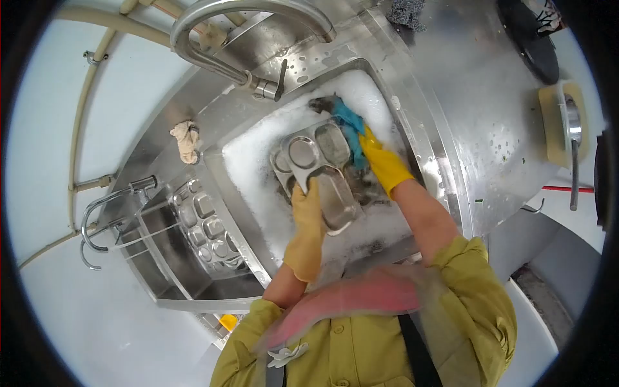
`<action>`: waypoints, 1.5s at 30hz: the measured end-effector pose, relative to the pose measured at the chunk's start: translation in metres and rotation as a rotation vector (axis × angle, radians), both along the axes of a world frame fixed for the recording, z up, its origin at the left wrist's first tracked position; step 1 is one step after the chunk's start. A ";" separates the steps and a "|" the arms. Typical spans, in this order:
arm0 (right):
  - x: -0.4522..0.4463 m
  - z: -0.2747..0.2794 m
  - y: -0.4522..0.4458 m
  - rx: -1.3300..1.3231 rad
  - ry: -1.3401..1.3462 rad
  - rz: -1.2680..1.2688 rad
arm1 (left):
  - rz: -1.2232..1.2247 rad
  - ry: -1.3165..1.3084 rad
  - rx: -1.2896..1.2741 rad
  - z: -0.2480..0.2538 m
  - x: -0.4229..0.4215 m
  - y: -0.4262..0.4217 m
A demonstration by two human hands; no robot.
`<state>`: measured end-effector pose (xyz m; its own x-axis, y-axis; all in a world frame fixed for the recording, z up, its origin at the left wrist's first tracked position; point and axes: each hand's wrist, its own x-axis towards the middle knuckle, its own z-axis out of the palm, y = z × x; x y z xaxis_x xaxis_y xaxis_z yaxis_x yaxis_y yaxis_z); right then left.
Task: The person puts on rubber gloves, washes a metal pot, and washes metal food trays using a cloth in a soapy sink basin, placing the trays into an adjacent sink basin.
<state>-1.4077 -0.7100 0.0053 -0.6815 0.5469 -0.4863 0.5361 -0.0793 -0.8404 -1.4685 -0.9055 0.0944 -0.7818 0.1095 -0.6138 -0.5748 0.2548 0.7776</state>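
Observation:
In the head view a steel compartment tray is held tilted above a sink of white suds. My left hand, in a pale yellow rubber glove, grips the tray at its near side, thumb over the rim. My right hand wears a bright yellow glove and is closed on a blue cloth beside the tray's upper right edge. Whether the cloth touches the tray I cannot tell. Under the tray, the suds hide most of what lies in the water.
More compartment trays lie in the left basin. A curved faucet arches over the back edge. A crumpled beige cloth rests on the left rim, a steel scourer at the back. At right stand a yellowish container and a ladle.

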 end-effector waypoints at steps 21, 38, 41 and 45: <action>-0.007 -0.089 0.001 0.290 0.016 -0.258 | 0.027 0.306 -0.269 0.114 -0.014 -0.119; 0.002 0.029 -0.122 0.306 0.392 0.915 | -1.416 1.331 -0.325 -0.034 0.046 -0.134; -0.035 -0.006 -0.161 0.490 0.604 1.075 | -1.423 1.353 -0.216 -0.048 0.051 -0.129; -0.087 -0.026 -0.121 0.193 0.085 0.879 | -1.338 1.373 -0.269 -0.050 0.045 -0.127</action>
<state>-1.4950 -0.8313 -0.0207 -0.9214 -0.1211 -0.3692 0.2725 0.4758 -0.8363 -1.4232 -1.0327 0.0447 -0.1720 0.9736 0.1503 0.9371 0.1146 0.3296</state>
